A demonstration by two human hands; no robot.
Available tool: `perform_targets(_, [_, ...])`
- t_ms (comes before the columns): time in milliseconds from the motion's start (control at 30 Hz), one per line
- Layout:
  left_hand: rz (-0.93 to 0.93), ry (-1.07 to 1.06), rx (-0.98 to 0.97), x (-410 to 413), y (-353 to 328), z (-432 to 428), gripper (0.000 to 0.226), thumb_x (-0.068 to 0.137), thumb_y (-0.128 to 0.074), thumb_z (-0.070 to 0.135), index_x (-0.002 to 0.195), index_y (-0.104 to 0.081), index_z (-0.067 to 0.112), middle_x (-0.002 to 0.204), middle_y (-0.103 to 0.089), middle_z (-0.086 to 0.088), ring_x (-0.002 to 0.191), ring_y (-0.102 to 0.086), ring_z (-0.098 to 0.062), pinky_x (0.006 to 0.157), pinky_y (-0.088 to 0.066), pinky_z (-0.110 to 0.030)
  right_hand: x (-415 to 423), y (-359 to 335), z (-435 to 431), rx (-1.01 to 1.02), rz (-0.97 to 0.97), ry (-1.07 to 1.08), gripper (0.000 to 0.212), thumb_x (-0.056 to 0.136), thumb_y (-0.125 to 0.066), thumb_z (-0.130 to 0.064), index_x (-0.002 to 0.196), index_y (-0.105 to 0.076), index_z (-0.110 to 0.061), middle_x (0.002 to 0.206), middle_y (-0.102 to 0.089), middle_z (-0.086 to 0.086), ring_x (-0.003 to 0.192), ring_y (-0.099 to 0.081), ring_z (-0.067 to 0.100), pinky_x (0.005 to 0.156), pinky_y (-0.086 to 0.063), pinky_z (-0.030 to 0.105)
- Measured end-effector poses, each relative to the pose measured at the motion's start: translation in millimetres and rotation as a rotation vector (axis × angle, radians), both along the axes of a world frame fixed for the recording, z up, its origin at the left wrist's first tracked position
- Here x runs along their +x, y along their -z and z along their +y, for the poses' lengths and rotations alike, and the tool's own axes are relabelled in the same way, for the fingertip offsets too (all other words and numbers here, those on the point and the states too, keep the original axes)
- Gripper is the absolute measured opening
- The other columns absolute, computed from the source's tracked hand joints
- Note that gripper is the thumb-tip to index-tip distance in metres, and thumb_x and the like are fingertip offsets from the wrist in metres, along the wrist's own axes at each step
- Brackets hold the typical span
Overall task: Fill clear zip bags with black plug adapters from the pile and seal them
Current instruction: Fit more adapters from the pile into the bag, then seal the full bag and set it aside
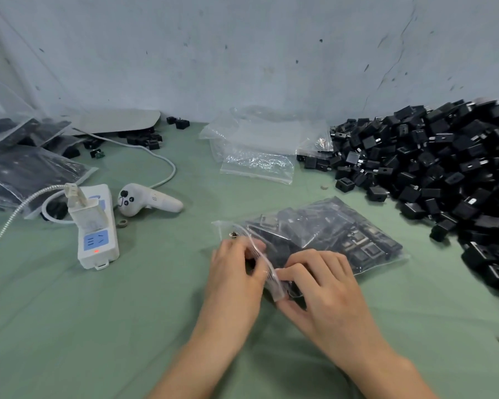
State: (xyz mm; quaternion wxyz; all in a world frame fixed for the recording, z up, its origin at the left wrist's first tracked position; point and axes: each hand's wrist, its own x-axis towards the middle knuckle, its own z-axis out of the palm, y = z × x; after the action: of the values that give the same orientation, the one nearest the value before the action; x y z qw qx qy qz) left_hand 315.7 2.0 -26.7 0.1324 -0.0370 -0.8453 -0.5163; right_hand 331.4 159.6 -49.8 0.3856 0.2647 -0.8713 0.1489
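**Filled bag pinched at its mouth, sealing in hand**

The clear plastic zip bag, packed with black plug adapters, lay flat on the green cloth-covered tabletop, in front of the person and a little right of centre. Its open end pointed toward them, which kept the load from sliding out.

Both hands were at that end. The left hand had its fingers curled and pinching the zip strip from the left. The right hand pinched the same strip from the right, fingers on top and thumb underneath. Judged as the sealing step: the two sides were held together so the track could be pressed shut. Motion blur hid whether any of the track was already closed.

The loose pile of black square plug adapters was heaped to the right against the pale backdrop, near the bag and in easy reach. A stack of empty clear zip bags lay behind the work spot, touching the pile's left edge, ready for the next fill.

At far left, well apart, lay filled clear bags, probably finished ones. Between them and the hands were a white power strip with a lit red indicator and a white handheld controller.
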Motion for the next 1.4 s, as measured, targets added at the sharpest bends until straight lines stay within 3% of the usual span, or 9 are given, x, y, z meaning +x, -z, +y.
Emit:
perform_targets(200, [-0.025, 0.132, -0.043, -5, -8, -17, 0.015, 0.096, -0.06, 0.026, 0.098, -0.074, 0.032, 0.083, -0.071, 0.023, 0.072, -0.058, 0.013, 0.066, -0.04, -0.004, 2, -2, 2, -0.022, 0.029, 0.013, 0.009, 0.092, -0.068, -0.029, 0.095, -0.07, -0.02, 0.102, -0.064, -0.005, 0.095, -0.057, 0.017, 0.086, -0.04, 0.031])
perform_targets(300, [0.058, -0.131, 0.009, -21, -13, -49, 0.017, 0.097, -0.057, 0.025, 0.106, -0.07, 0.033, 0.092, -0.069, 0.015, 0.068, -0.055, 0.01, 0.063, -0.04, -0.006, 3, -6, 3, -0.156, 0.035, 0.031, 0.012, 0.097, -0.063, -0.029, 0.1, -0.071, -0.021, 0.106, -0.065, -0.006, 0.098, -0.058, 0.016, 0.088, -0.042, 0.033])
perform_targets(433, [-0.213, -0.044, 0.098, -50, -25, -53, 0.042, 0.096, -0.06, 0.034, 0.137, -0.05, 0.036, 0.122, -0.05, 0.004, 0.083, -0.06, -0.003, 0.083, -0.054, -0.032, 2, -19, 3, -0.344, 0.058, 0.049, 0.018, 0.098, -0.059, -0.024, 0.107, -0.073, -0.019, 0.11, -0.066, -0.009, 0.104, -0.058, 0.015, 0.09, -0.045, 0.038])
perform_targets(600, [-0.199, 0.194, -0.118, -76, -79, -32, 0.017, 0.099, -0.059, 0.024, 0.099, -0.071, 0.012, 0.077, -0.065, -0.004, 0.046, -0.058, -0.005, 0.052, -0.052, -0.02, 2, -66, 4, -0.67, -0.026, 0.061, 0.013, 0.098, -0.059, -0.02, 0.102, -0.072, -0.023, 0.102, -0.067, -0.011, 0.099, -0.062, 0.014, 0.085, -0.051, 0.046])
perform_targets(800, [-0.005, 0.16, -0.439, -103, -230, -15, 0.016, 0.094, -0.059, 0.015, 0.085, -0.072, 0.011, 0.056, -0.07, -0.004, 0.045, -0.066, -0.011, 0.043, -0.048, -0.013, -50, -195, 45, -1.08, -0.251, 0.073, 0.025, 0.096, -0.059, -0.033, 0.083, -0.074, -0.018, 0.076, -0.061, -0.007, 0.065, -0.048, 0.004, 0.059, -0.037, 0.023])
perform_targets(1000, [-0.028, 0.063, -0.588, -116, -271, -11, 0.014, 0.095, -0.06, 0.011, 0.099, -0.07, 0.001, 0.064, -0.072, -0.011, 0.041, -0.064, -0.01, 0.052, -0.05, -0.021, -93, -213, 55, -0.963, -0.493, 0.124, 0.024, 0.099, -0.055, -0.026, 0.09, -0.075, -0.017, 0.091, -0.071, -0.014, 0.084, -0.057, -0.002, 0.069, -0.037, 0.018])
perform_targets(1167, [0.086, -0.016, -0.31, -122, -272, -13, 0.018, 0.1, -0.056, 0.014, 0.105, -0.069, 0.004, 0.074, -0.072, -0.008, 0.051, -0.07, -0.012, 0.046, -0.05, -0.014, -100, -216, 61, -0.833, -0.349, 0.115, 0.021, 0.104, -0.05, -0.034, 0.103, -0.07, -0.027, 0.102, -0.065, -0.011, 0.093, -0.059, 0.005, 0.075, -0.04, 0.019])
perform_targets(1267, [0.217, -0.03, -0.316, -96, -222, -24, 0.022, 0.098, -0.057, 0.018, 0.08, -0.07, 0.015, 0.065, -0.068, 0.005, 0.053, -0.068, -0.001, 0.046, -0.041, -0.005, -76, -177, 66, -0.694, -0.283, 0.117, 0.018, 0.104, -0.051, -0.032, 0.094, -0.065, -0.03, 0.095, -0.066, -0.002, 0.082, -0.062, 0.013, 0.069, -0.044, 0.028])
perform_targets(1400, [0.149, -0.031, -0.264, -39, -104, -32, 0.012, 0.097, -0.061, 0.018, 0.091, -0.071, 0.022, 0.069, -0.07, 0.001, 0.057, -0.067, -0.001, 0.064, -0.051, -0.021, -27, -84, 62, -0.656, -0.503, 0.111, 0.025, 0.103, -0.05, -0.015, 0.086, -0.063, -0.026, 0.07, -0.065, -0.004, 0.065, -0.064, 0.016, 0.069, -0.054, 0.044])
